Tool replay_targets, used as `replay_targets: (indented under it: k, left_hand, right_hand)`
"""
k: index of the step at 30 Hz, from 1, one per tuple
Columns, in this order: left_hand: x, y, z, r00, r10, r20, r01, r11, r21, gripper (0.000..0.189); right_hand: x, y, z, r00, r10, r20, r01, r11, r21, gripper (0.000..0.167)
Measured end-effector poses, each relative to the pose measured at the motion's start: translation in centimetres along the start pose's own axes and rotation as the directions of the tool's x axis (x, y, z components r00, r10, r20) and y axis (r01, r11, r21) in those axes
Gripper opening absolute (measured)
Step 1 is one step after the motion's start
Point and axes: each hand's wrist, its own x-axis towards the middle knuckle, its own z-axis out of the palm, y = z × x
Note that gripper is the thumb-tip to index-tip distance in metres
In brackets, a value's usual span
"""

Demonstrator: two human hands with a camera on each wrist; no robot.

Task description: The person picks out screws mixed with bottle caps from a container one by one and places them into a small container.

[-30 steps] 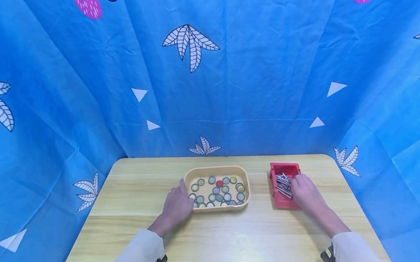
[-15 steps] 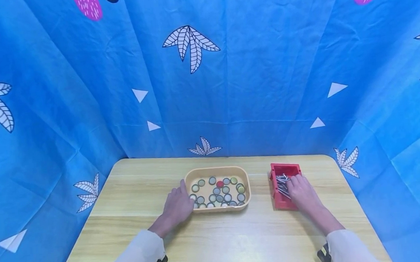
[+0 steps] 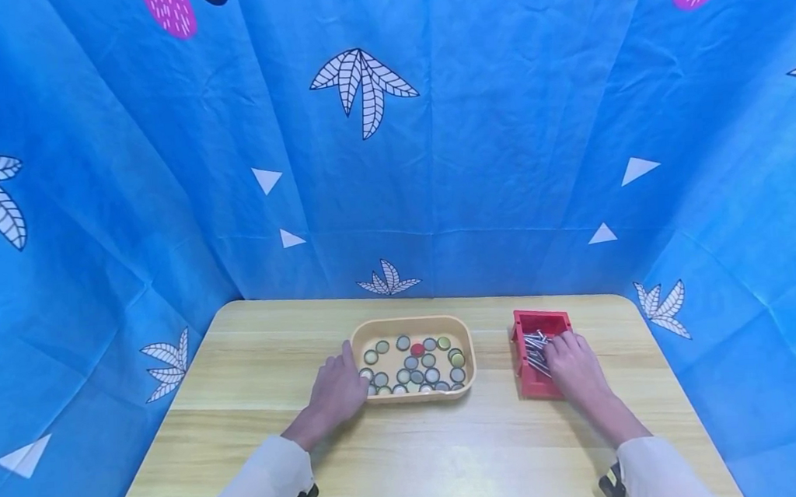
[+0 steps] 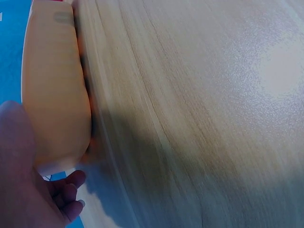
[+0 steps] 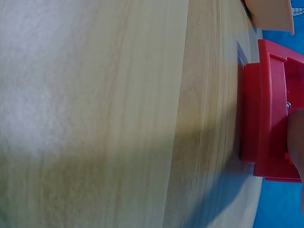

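Note:
A beige plastic tray (image 3: 468,352) stands mid-table with several round bottle caps (image 3: 431,374) spread over its floor, one of them red. My left hand (image 3: 337,387) holds the tray's left end, index finger along the rim. In the left wrist view, the thumb (image 4: 16,135) lies against the tray wall (image 4: 57,85), and the other fingers curl beyond its end. To the right, a red bin (image 3: 541,388) contains shiny metal screws or bolts (image 3: 536,349). My right hand (image 3: 576,367) reaches over the bin's right wall into them; its fingertips are hidden.
Both containers rest on a light wood table (image 3: 428,457), with a gap between them. A blue printed curtain (image 3: 393,186) encloses the back and sides. In the right wrist view, the beige tray (image 5: 273,14) shows beyond the red bin (image 5: 266,114).
Within the red bin my right hand has shifted slightly to the left, over the screws. My left hand and both containers stay where they were.

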Motion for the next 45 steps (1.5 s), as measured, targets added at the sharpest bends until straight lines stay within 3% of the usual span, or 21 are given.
replay_targets:
  k: [13, 28, 37, 42, 45]
  left_hand:
    - [0.0, 0.1, -0.2, 1.0, -0.007, 0.013, 0.007, 1.0, -0.013, 0.084]
    - [0.1, 0.0, -0.1, 1.0, 0.0, 0.028, 0.0, 1.0, 0.024, 0.083]
    - [-0.1, 0.0, -0.2, 0.999, -0.019, 0.041, 0.019, 1.0, 0.006, 0.084]
    - [0.0, 0.1, -0.2, 0.999, -0.026, 0.032, 0.026, 1.0, -0.006, 0.085]
    - [0.1, 0.2, -0.4, 0.999, -0.025, 0.038, 0.026, 1.0, -0.007, 0.085]
  right_hand:
    - [-0.1, -0.1, 0.1, 0.999, 0.049, -0.021, -0.048, 0.998, 0.033, 0.027]
    - [-0.5, 0.1, -0.1, 0.999, 0.032, 0.014, -0.032, 0.999, 0.037, 0.038]
    - [0.0, 1.0, -0.9, 0.998, 0.068, 0.015, -0.069, 0.988, 0.135, 0.036]
    - [0.4, 1.4, -1.8, 0.991, 0.133, 0.015, -0.133, 0.964, 0.231, 0.04]
    - [0.5, 1.4, -2.6, 0.984, 0.168, 0.057, -0.177, 0.946, 0.271, 0.045]
